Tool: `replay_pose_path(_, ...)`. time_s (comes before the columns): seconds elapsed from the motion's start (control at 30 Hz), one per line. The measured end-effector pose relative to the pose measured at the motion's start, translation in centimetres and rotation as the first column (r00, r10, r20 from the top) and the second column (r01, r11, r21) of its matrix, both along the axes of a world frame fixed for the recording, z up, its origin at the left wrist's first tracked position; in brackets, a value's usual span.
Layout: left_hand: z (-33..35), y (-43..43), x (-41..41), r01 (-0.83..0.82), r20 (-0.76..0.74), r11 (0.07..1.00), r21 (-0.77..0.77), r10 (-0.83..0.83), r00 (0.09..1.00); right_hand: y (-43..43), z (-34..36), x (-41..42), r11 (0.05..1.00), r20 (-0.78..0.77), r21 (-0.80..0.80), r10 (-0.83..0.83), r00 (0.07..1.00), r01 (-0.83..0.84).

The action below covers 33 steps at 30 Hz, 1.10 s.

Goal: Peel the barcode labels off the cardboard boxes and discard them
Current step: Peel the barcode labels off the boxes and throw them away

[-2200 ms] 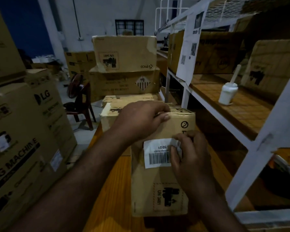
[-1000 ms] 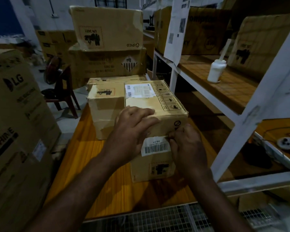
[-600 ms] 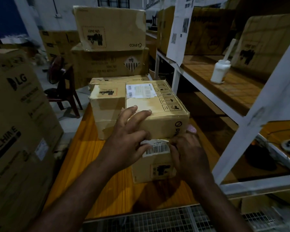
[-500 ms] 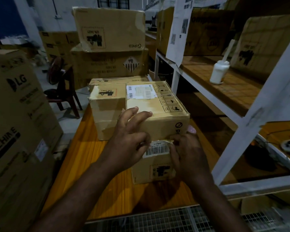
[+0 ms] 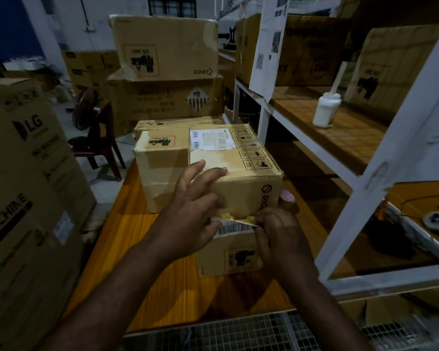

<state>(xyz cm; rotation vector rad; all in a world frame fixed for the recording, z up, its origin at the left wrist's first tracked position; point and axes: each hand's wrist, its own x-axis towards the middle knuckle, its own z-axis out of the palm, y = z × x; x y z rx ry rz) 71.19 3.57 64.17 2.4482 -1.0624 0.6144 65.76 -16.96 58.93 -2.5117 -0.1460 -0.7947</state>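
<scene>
Head view: one barcode label [image 5: 235,228] between left hand [image 5: 193,216] and right hand [image 5: 279,231]

Bare left hand [image 5: 192,217], right hand [image 5: 280,238]
</scene>
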Motion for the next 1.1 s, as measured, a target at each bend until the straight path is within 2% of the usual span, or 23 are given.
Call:
replay_pose_path(0.17,0.0,-0.3,-0.5,-0.053,0.050,0.996,0.077,0.049,0.998,0.1,0.3,-0.4,1.000,-0.039,-0.001,-0.010,0.999,0.010)
replay_pose_path(0.33,0.3,-0.5,-0.9,-0.088,0.038,0.993,0.074,0.085,0.996,-0.1,-0.3,-0.9,0.999,-0.067,0.033,-0.003,0.998,0.005)
replay_pose_path(0.43,0.5,-0.6,-1.0,-0.090,0.016,0.993,0.069,0.090,0.996,0.3,-0.8,-1.5,0.999,0.050,-0.001,-0.039,0.998,0.039)
replay_pose_path(0.53,0.6,-0.5,-1.0,-0.058,-0.010,0.997,0.056,0.058,0.998,0.8,-0.1,-1.7,0.991,0.134,-0.109,-0.061,0.989,0.076)
replay_pose_path(0.63,0.7,-0.4,-0.9,-0.019,-0.022,0.998,0.059,0.021,1.000,1.3,1.0,-1.3,0.961,0.049,-0.273,-0.025,0.998,0.037)
replay_pose_path(0.7,0.6,-0.3,-0.8,-0.007,-0.014,0.997,0.079,0.008,1.000,2.0,1.4,-0.8,0.949,0.033,-0.316,-0.006,0.999,0.016)
replay_pose_path(0.97,0.6,0.3,-0.7,0.015,-0.026,0.997,0.073,-0.013,1.000,2.9,0.8,-0.1,0.957,0.022,-0.287,0.051,0.998,-0.043)
replay_pose_path(1.1,1.2,0.7,-1.1,-0.040,-0.002,0.978,0.206,0.041,0.999,2.3,0.5,-0.3,0.964,0.024,-0.260,0.061,0.998,-0.052)
